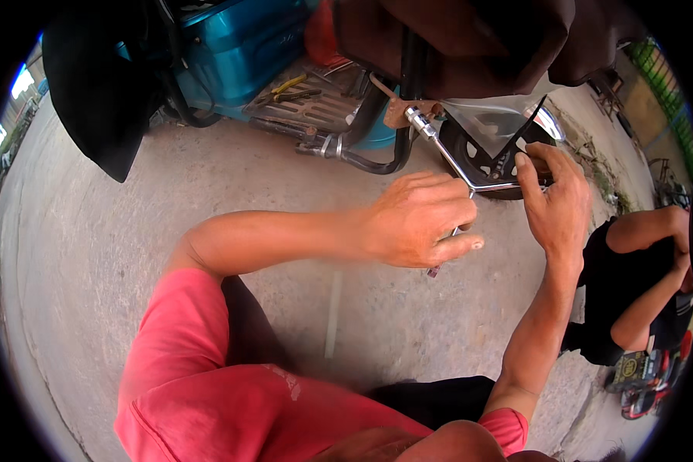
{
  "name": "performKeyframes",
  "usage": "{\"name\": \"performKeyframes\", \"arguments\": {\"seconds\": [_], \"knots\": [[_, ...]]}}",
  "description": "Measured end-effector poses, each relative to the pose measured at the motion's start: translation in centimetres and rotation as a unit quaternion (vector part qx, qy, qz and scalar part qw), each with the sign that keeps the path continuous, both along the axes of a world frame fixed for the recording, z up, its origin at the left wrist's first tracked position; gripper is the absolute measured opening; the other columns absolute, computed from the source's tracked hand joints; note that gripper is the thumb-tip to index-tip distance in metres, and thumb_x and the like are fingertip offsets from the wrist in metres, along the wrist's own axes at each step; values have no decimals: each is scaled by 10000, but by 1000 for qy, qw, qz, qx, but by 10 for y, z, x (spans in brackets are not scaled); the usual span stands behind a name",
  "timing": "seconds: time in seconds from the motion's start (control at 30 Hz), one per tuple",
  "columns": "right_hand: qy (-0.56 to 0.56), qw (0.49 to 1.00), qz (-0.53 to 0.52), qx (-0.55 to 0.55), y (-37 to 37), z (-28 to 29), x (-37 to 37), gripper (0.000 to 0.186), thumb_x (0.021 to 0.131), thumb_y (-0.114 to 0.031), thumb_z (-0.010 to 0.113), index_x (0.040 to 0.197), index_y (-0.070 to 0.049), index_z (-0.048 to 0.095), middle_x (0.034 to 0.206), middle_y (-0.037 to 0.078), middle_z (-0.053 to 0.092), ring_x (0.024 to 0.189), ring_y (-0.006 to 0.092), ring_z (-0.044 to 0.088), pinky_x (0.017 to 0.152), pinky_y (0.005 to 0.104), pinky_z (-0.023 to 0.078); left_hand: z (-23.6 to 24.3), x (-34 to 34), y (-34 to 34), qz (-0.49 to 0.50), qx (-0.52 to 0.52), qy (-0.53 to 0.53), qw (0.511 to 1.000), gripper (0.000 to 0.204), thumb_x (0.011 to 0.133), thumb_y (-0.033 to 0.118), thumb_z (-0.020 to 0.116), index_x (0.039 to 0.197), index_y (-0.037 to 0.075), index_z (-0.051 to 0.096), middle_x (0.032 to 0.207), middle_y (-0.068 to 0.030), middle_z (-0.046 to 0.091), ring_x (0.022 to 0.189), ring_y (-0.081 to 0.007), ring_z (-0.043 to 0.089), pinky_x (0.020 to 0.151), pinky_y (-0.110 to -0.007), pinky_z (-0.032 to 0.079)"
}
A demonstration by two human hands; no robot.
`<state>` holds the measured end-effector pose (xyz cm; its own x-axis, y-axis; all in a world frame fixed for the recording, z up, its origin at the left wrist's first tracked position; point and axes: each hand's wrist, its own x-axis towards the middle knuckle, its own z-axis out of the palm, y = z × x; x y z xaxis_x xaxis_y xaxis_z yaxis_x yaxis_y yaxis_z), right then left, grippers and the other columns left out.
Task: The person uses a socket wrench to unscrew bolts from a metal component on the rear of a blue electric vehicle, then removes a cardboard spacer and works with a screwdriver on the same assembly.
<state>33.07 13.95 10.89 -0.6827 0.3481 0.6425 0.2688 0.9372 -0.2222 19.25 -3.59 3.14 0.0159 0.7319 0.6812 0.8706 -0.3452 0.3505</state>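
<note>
A chrome three-armed socket wrench [456, 160] reaches from a rusty bracket [408, 112] on the vehicle's black tube frame, its socket against the bracket. My left hand [420, 219] is closed over the wrench's lower arm, whose tip shows below the fingers. Curled loosely round the end of the right arm is my right hand [558, 192], thumb raised; its fingertips are partly hidden. Behind the wrench stand a black wheel [481, 165] and a translucent flap [489, 123].
Pliers with yellow handles [289, 83] lie on a slatted footboard [316, 108] beside blue bodywork [242, 46]. A dark brown cover [470, 46] hangs above the wrench. At right a person in black [631, 285] sits with bent arms. Grey concrete [285, 308] lies below.
</note>
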Motion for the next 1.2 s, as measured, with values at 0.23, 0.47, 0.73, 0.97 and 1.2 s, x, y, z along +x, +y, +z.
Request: {"name": "performKeyframes", "arguments": {"seconds": [0.23,0.47,0.73,0.97,1.2], "knots": [[3,999,43,-17,2,-6,-2,263,908,-269,724,1027,-37,747,823,103,729,760,280,686,720,392,529,-42,15,-7,-38,-347,-299,888,390,981,382,689,942,7,588,768,-95,638,706,-222,632,639,-404,491],[116,990,47,69,4,-9,-13,132,865,-214,748,897,-86,756,702,54,676,672,247,648,633,386,506,-32,35,-9,-152,-380,-493,768,316,1009,327,634,976,22,556,764,-49,636,630,-132,601,584,-301,486],[243,953,31,178,11,-10,-36,77,823,-171,749,785,-112,718,642,29,633,603,228,609,575,373,481,-3,53,-18,-105,-370,-599,702,303,986,331,633,959,38,561,737,-63,595,572,-156,545,528,-291,447],[262,964,-10,42,48,-66,-41,171,883,-210,695,775,-77,709,642,69,638,628,262,636,593,394,487,55,53,-30,-181,-342,-724,571,341,993,370,637,1094,57,548,812,-81,609,567,-180,535,555,-364,470],[198,980,-10,-13,43,-64,-36,253,917,-244,676,760,-47,695,655,106,645,640,294,645,619,412,487,54,46,-36,-173,-378,-613,673,448,978,408,671,1197,37,549,897,-122,666,654,-230,608,614,-362,495]]}}
